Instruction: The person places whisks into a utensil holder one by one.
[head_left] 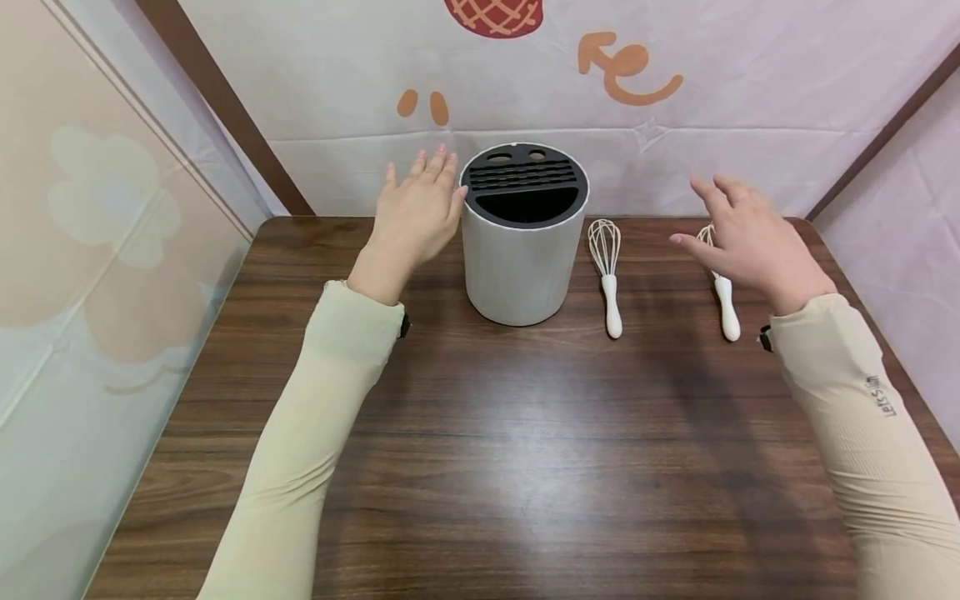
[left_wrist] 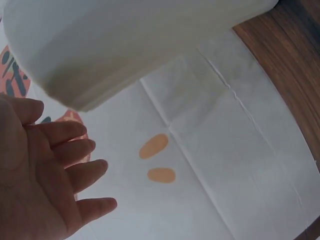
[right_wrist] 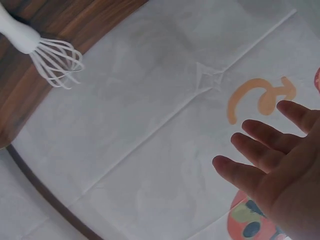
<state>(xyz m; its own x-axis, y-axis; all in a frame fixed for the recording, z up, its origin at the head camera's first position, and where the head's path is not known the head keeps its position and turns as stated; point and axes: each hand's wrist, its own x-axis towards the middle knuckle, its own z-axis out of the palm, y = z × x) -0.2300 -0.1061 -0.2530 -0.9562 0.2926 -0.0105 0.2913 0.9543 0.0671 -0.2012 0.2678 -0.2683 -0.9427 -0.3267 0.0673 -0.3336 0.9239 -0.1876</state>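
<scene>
A white cylindrical utensil holder (head_left: 517,271) with a black slotted lid (head_left: 528,218) stands near the back of the table. My left hand (head_left: 417,204) is raised just left of its rim, fingers spread; in the left wrist view a gap shows between the fingertips and the holder (left_wrist: 125,45). To the holder's right lies a white whisk (head_left: 610,292), handle toward me. Another white whisk (head_left: 726,308) lies farther right, its wires partly hidden behind my right hand (head_left: 757,237). That hand hovers with fingers extended and nothing in it. The right wrist view shows one whisk (right_wrist: 55,57) below it.
The brown wooden table (head_left: 525,467) reaches back to a pale cloth backdrop (head_left: 337,75) with printed shapes. More cloth hangs along the left and right sides. The holder stands close to the backdrop.
</scene>
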